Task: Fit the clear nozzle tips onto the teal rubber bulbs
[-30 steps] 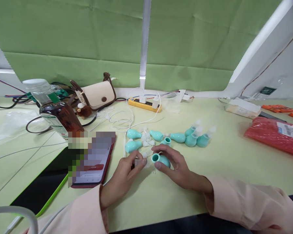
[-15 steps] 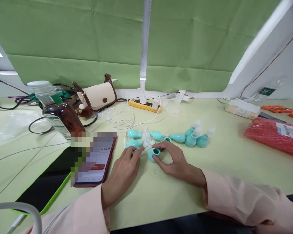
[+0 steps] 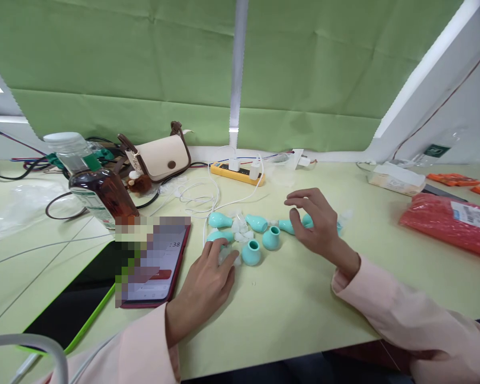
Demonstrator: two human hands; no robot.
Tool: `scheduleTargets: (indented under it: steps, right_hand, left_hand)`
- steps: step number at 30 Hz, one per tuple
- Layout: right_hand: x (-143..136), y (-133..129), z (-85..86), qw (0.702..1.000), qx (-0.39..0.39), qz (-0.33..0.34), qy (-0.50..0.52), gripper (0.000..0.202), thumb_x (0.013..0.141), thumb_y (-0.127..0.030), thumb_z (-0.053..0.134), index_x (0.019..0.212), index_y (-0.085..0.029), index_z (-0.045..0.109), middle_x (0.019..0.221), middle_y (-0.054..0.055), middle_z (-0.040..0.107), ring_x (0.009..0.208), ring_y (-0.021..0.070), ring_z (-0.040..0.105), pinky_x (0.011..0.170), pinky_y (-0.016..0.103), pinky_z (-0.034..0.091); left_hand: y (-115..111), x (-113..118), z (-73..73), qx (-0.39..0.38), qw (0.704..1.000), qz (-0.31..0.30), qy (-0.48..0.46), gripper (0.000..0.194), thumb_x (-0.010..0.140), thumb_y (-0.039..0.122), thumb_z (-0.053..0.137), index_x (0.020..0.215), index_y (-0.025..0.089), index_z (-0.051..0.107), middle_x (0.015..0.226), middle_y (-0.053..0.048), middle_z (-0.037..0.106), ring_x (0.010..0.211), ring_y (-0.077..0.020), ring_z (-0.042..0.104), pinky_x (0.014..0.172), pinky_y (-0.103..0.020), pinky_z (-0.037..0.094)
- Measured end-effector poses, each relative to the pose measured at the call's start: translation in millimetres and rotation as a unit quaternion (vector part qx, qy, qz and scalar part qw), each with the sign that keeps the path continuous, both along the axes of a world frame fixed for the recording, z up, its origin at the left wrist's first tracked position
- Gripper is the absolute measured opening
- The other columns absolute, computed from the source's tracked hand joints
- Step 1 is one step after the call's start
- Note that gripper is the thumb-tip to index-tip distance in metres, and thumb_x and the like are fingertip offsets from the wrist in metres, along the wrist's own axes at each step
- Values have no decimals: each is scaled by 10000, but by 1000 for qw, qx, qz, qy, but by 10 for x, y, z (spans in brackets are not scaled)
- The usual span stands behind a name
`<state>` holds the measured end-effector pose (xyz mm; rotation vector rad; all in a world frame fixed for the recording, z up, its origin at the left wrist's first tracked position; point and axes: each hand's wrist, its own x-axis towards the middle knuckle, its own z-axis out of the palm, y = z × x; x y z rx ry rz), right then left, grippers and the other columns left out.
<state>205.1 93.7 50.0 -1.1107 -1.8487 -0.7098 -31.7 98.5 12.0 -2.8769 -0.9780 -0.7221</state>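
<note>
Two teal squeeze bulbs, a nearer bulb (image 3: 251, 253) and a farther bulb (image 3: 271, 238), stand upright with their necks open at the top. My left hand (image 3: 206, 277) rests on the table to their left, fingers apart, over a clear plastic piece (image 3: 226, 255) that it partly hides. Held in the air to the right, my right hand (image 3: 316, 224) is empty, with fingers curved and apart. Behind it, several bulbs with clear tips are mostly covered. More teal bulbs lie on their sides, such as one bulb (image 3: 256, 223), around small clear plastic parts (image 3: 240, 226).
At left lie a green-edged phone (image 3: 76, 293) and a red-cased phone (image 3: 160, 272), with a brown bottle (image 3: 100, 194) behind. A cream handbag (image 3: 164, 157) and a yellow power strip (image 3: 224, 172) with white cables are at the back. A red package (image 3: 448, 221) lies at right.
My right hand has let go of the nearer bulb, which stays standing, and has moved right and up. My left hand has barely moved.
</note>
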Motion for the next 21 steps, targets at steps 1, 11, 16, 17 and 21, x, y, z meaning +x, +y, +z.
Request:
scheduleTargets:
  steps: [1, 11, 16, 17, 21]
  right_hand:
    - [55, 15, 40, 998, -19, -12, -50, 259, 699, -22, 454, 880, -186, 538, 857, 85, 565, 806, 203, 520, 574, 300, 450]
    - [358, -285, 593, 945, -189, -207, -170, 310, 733, -313, 532, 1000, -155, 547, 907, 86, 619, 811, 245, 528, 655, 343, 411]
    - [161, -213, 375, 900, -293, -147, -286, 202, 718, -218, 525, 901, -159, 588, 925, 98, 597, 896, 257, 475, 641, 309, 369]
    - [141, -206, 335, 891, -304, -153, -302, 210, 701, -189, 527, 900, -162, 590, 933, 103, 589, 904, 262, 463, 641, 311, 353]
    - [209, -254, 292, 853, -334, -242, -321, 358, 587, -8, 492, 895, -163, 585, 920, 110, 560, 877, 264, 435, 587, 297, 276]
  left_hand:
    - [-3, 1, 3, -4, 1000, 1, 1, 260, 793, 132, 429, 1029, 154, 535, 1046, -140, 442, 950, -274, 462, 690, -414, 500]
    - [-17, 0, 14, -7, 1000, 4, 14, 254, 799, 126, 406, 999, 155, 561, 1001, -127, 437, 890, -266, 438, 697, -412, 462]
    - [-21, -2, 23, -3, 1000, -2, 6, 240, 799, 140, 411, 983, 148, 565, 1001, -129, 440, 871, -265, 437, 682, -407, 453]
    - [-24, -3, 25, -1, 1000, -2, 5, 239, 799, 147, 413, 985, 148, 564, 1007, -130, 440, 872, -265, 437, 683, -408, 451]
    - [-36, -8, 34, 5, 1000, -6, -5, 233, 798, 161, 425, 989, 151, 557, 1009, -124, 444, 889, -266, 437, 702, -408, 444]
